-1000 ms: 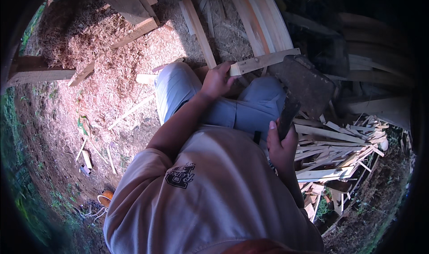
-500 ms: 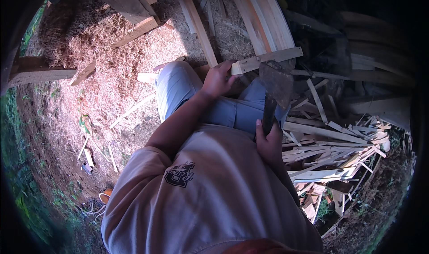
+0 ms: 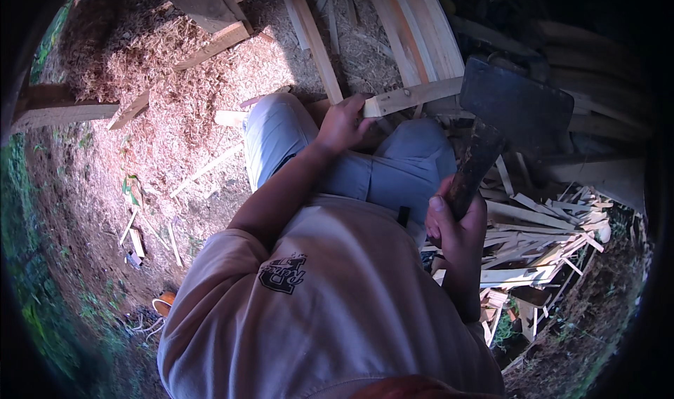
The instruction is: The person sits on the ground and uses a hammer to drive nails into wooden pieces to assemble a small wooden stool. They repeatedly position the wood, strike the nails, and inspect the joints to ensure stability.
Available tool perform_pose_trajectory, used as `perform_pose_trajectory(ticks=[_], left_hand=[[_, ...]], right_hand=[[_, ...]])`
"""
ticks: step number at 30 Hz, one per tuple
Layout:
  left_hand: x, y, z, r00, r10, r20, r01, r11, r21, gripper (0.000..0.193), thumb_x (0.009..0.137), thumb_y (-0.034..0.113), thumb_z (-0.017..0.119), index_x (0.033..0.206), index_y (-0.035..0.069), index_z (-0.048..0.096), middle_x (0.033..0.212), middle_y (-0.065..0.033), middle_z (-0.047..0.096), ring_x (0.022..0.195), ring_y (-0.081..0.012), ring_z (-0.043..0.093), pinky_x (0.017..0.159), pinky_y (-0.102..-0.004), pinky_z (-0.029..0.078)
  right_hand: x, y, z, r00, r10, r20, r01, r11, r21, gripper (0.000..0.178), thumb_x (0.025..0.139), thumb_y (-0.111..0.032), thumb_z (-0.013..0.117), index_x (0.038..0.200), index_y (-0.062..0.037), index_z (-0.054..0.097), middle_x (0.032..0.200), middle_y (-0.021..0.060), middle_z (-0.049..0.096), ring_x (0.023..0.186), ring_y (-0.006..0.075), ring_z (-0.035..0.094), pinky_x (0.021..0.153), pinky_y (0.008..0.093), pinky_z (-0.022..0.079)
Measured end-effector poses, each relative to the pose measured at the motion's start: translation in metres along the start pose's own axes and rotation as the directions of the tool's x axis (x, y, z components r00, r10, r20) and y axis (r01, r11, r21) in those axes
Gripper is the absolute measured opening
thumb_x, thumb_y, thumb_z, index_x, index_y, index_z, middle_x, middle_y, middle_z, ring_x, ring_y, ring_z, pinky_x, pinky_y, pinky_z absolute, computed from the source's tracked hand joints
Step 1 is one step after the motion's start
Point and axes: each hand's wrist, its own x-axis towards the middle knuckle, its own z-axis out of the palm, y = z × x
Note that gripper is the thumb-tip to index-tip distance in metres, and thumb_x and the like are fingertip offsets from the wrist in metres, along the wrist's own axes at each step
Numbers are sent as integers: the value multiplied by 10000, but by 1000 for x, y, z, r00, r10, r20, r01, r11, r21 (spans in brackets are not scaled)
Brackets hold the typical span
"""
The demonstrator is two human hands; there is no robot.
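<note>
In my right hand (image 3: 458,220) is the dark handle of a hatchet (image 3: 521,108), whose broad, worn blade is raised to the right of my knees. My fingers wrap round the lower handle. My left hand (image 3: 342,127) grips the near left corner of a wooden frame, at the end of a pale crosspiece (image 3: 415,97). That crosspiece runs rightward above my lap, and the hatchet head hides its far end. From my left hand a narrow side rail (image 3: 316,48) leads away. Wide planks (image 3: 404,27) form the frame's right side.
Wood shavings (image 3: 203,111) cover the ground ahead and left. Timber legs (image 3: 214,44) stand at the upper left. A heap of split offcuts (image 3: 526,223) lies at my right, below dark stacked boards (image 3: 597,111). An orange round object (image 3: 163,304) sits at the lower left.
My right hand has moved to the right with the hatchet, and the blade has swung up and away from the crosspiece. My left hand keeps its place on the frame corner.
</note>
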Motion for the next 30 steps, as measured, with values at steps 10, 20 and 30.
perform_pose_trajectory(ticks=[10, 20, 30], left_hand=[[-1, -4, 7, 992, 109, -68, -110, 994, -3, 466, 850, 123, 821, 1269, 44, 632, 1051, -204, 717, 943, -431, 720, 820, -480, 588], [0, 0, 5, 999, 37, 10, -37, 999, -10, 453, 852, 107, 817, 1261, 35, 637, 1060, -213, 716, 971, -436, 719, 834, -481, 587], [-2, 0, 0, 999, 35, -15, -35, 999, -20, 443, 872, 142, 804, 1274, 54, 640, 1017, -197, 713, 913, -417, 720, 803, -479, 582]], right_hand=[[21, 9, -7, 970, 240, -48, -244, 939, -242, 206, 1040, -197, 708, 1031, -34, 583, 629, -22, 536, 498, 56, 514, 468, 255, 386], [27, 44, -3, 974, 216, -74, -228, 904, -362, 167, 1052, -175, 680, 1052, -30, 597, 663, 0, 561, 528, 73, 544, 495, 274, 416], [12, 5, 0, 980, 8, -200, -57, 969, -238, 154, 1063, -139, 651, 1012, -24, 562, 648, 5, 536, 530, 75, 498, 505, 267, 392]])
